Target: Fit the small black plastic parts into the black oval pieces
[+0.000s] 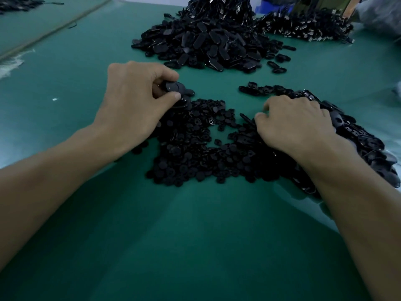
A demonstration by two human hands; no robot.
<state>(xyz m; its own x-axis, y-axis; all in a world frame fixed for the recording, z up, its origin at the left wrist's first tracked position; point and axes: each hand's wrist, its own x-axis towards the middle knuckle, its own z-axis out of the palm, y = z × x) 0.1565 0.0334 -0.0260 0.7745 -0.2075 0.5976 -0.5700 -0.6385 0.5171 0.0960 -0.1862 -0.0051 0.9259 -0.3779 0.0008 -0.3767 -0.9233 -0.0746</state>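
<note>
My left hand [134, 101] pinches a black oval piece [175, 88] between thumb and fingers, just above the far left edge of a spread of small black plastic parts [195, 148]. My right hand [293, 122] lies with curled fingers on a heap of black oval pieces [355, 135] at the right. Whether it holds a piece is hidden under the fingers.
A large mound of black oval pieces [206, 42] stands at the back centre on the green table [173, 235]. Behind it to the right lies another dark pile with metal bits [308, 27]. A few loose ovals [277, 66] lie between the mounds.
</note>
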